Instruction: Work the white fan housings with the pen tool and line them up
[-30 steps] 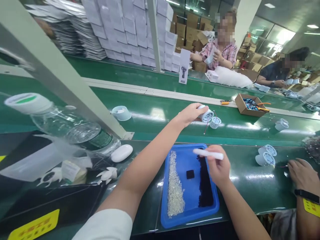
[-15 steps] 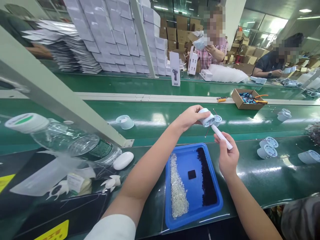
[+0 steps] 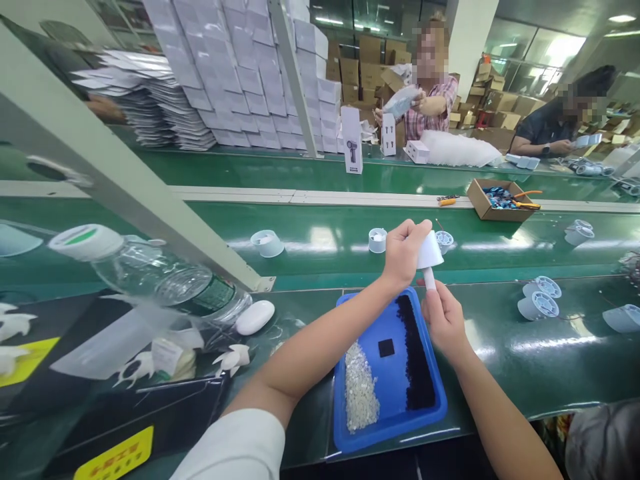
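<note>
My left hand (image 3: 401, 255) is closed around a pale blue, cup-shaped plastic housing (image 3: 431, 249), its wider end facing down. Below it, my right hand (image 3: 446, 319) grips a smooth white rod-like handle (image 3: 429, 279). The handle's top end meets the housing's underside, and whether it goes inside is hidden. Just behind the housing, a round vented part (image 3: 444, 240) with a thin wire rests on the green belt. Another small cup part (image 3: 377, 240) stands left of my left hand. Beneath my forearms lies a blue tray (image 3: 440, 417) with clear bits, black bits and a black square.
At left are a water bottle (image 3: 175, 280), a white computer mouse (image 3: 255, 318) and a slanted metal post (image 3: 165, 210). More pale blue housings (image 3: 538, 307) stand at right. Across the belt are an open carton (image 3: 500, 200), stacked white boxes (image 3: 240, 80) and two people working.
My left hand has tipped the housing so its open end points down. The handle in my right hand now stands nearly upright under it. The view has shifted slightly left.
</note>
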Tool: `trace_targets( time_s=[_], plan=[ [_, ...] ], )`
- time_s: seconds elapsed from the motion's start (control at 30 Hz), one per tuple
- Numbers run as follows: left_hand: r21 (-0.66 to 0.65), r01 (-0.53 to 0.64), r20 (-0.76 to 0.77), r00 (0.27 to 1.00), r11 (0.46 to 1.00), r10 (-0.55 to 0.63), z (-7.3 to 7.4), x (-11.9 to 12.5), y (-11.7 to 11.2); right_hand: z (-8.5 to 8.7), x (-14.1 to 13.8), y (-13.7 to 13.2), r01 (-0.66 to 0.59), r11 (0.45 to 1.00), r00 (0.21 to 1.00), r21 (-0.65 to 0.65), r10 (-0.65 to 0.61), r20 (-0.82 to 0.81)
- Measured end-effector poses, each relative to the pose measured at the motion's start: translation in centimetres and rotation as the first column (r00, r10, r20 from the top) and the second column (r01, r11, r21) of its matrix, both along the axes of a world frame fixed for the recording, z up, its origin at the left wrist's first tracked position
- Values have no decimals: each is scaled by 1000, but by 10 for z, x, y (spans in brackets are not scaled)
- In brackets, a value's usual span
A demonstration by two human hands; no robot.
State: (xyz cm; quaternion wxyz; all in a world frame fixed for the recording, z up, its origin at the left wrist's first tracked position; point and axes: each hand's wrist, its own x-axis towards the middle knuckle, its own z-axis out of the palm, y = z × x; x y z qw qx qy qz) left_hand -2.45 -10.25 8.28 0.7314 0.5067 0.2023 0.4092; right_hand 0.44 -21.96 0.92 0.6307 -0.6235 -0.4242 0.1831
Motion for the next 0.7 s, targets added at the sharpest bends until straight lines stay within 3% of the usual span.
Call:
trace_targets(
  time_s=[0.07, 0.17, 0.3, 0.4, 0.5, 0.53, 0.6, 0.67, 0.7],
  plan=[
    [-50, 32, 36, 999, 998, -31, -3, 0, -3, 1, -2, 0, -77, 996, 994, 53, 81, -78],
    [0, -9, 21, 1000, 1000, 9, -4, 1, -4, 3, -4, 2, -115, 990, 984, 79, 125, -128],
    [294, -38, -73, 995, 955, 62, -2, 1, -4, 3, -1, 2, -22, 995, 997, 98, 29, -73],
    [502, 109, -168, 985, 858, -27, 5, -4, 2, 2, 4, -1, 73, 989, 997, 130, -75, 4],
    [421, 286, -272, 945, 861, -181, 14, -13, 23, 2, 10, -3, 87, 996, 986, 2, -87, 142],
    [396, 277, -298, 941, 875, -163, 16, -17, 35, 2, 11, -2, 89, 994, 980, -58, -77, 185],
    [441, 198, -379, 925, 875, -18, 14, -25, 64, 0, 12, 1, 93, 986, 974, -142, -61, 216],
    [569, 200, -533, 828, 798, 173, 4, -30, 95, -4, 11, 7, 98, 981, 982, -165, -68, 178],
    [619, 244, -623, 731, 747, 278, -3, -32, 108, -7, 10, 10, 107, 981, 985, -164, -82, 152]
  ],
)
